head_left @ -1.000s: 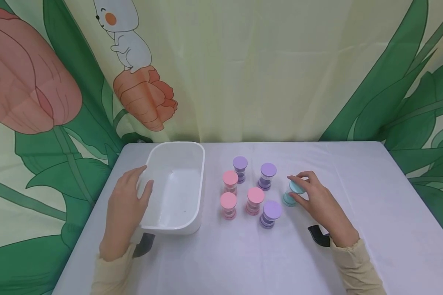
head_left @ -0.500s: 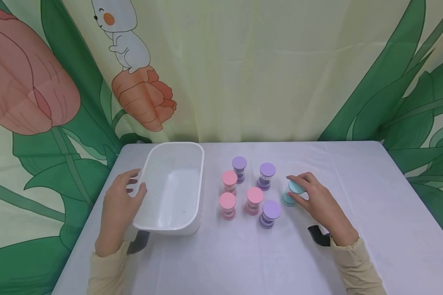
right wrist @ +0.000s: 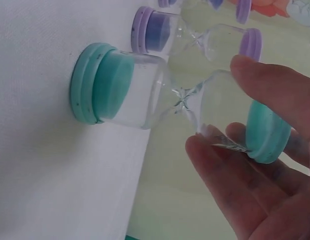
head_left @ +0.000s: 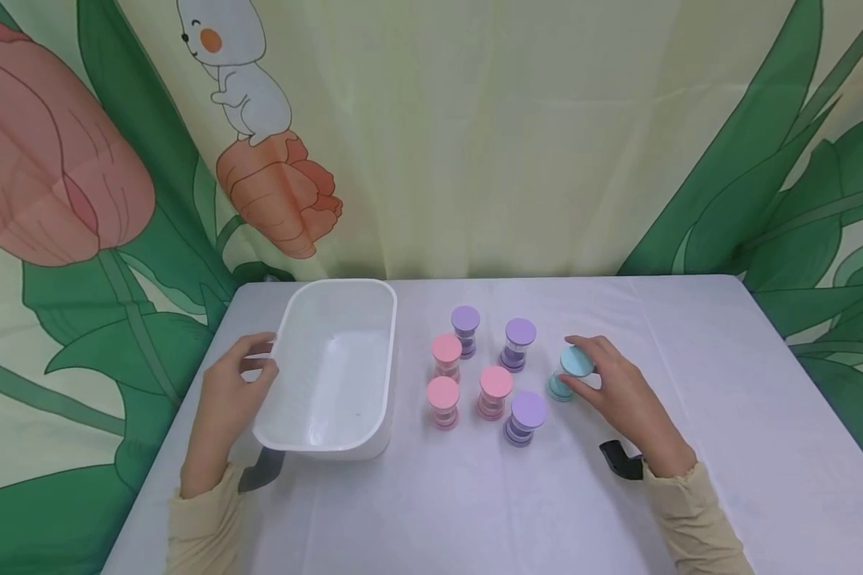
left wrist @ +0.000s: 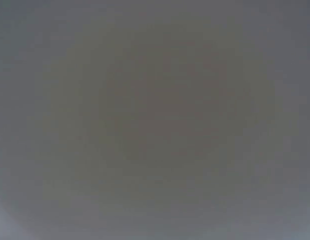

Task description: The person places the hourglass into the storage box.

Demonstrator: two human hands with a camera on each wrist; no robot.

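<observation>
At three o'clock from the white rectangular plastic tub (head_left: 352, 449), the right hand (head_left: 624, 389) held a clear hourglass with round teal caps (head_left: 574, 364) by its upper end. It looked light, stiff and breakable; the upper cap (right wrist: 267, 132) seemed its safest hold. The left hand (head_left: 224, 399), narrowly parted, was at the tub's nine o'clock.

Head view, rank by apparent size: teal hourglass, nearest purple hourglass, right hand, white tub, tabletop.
1. Tabletop
2. White tub
3. Right hand
Unranked, smallest two: teal hourglass and nearest purple hourglass. They look about alike, and the hand partly covers the teal one.
</observation>
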